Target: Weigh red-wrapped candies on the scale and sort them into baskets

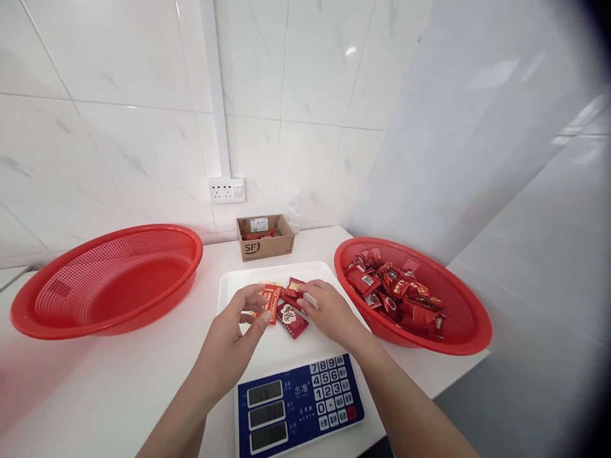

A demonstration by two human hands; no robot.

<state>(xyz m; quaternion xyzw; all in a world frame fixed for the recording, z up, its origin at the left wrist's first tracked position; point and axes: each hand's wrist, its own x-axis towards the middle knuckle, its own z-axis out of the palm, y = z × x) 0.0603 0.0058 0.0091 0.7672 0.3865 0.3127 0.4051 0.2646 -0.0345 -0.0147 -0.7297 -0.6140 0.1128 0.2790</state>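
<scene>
Left hand (229,337) fingers pinch a packet (272,304) over the scale (286,348); right hand (329,312) touches another, grip unclear. Most sit in the right basket (480,321).

Scale tray (281,350), centre frame: left hand (236,327) and right hand (329,312) both over it, close together. Red packets (289,308) between them, left hand pinching one; little gap there. Bare tray strip at back, toward cardboard box (265,236). Left red basket (109,280) fills left of frame. Right red basket (415,296) just beside tray, reaching surface's right edge. Narrow lane between left basket and tray. Wide bare surface (95,388) at lower left. Tiled wall (143,127) closes back.
</scene>
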